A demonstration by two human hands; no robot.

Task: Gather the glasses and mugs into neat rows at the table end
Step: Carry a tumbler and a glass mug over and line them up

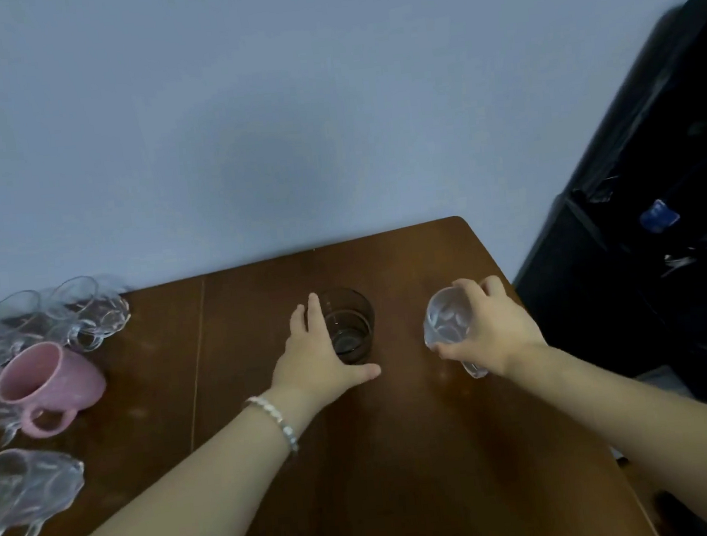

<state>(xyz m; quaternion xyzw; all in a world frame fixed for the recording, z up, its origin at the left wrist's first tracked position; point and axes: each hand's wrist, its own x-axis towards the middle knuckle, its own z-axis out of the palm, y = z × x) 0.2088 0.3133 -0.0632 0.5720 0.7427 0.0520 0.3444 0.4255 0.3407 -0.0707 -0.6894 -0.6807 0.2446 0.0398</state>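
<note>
Grip check: your left hand point(317, 353) is spread, cupping the dark glass point(348, 324); your right hand point(483, 328) pinches a clear glass point(448, 323) lifted right of the dark one. Slide both gently toward the pink mug point(47, 383).

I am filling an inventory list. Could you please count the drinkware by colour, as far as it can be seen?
Pink mug: 1
Dark tinted glass, at the left hand: 1
Clear glass, held in the right hand: 1
Clear glassware cluster at the left: overlapping and blurred, cannot count
Total countable: 3
</note>
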